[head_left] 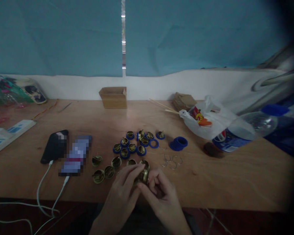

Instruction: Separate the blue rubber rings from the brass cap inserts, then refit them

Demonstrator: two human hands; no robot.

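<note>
My left hand [123,186] grips a round brass-coloured metal piece [144,176] just above the table's near edge. From the right, my right hand [163,191] closes on the same piece, its thumb against the lower side and its other fingers curled in. Anything small between those curled fingers is hidden. Several similar brass-coloured pieces [109,171] lie to the left of and behind my hands. Farther back sit several more with blue rings around them [124,152]. A loose blue ring [154,143] lies beside them, near a stack of blue rings [178,143]. Thin wire rings [172,161] lie right of my hands.
Two phones [54,147] with white cables lie left, near a power strip [12,135]. A small cardboard box [114,98] stands at the back. At right are a white plastic bag [210,120] and a tilted plastic bottle with a blue cap [247,130].
</note>
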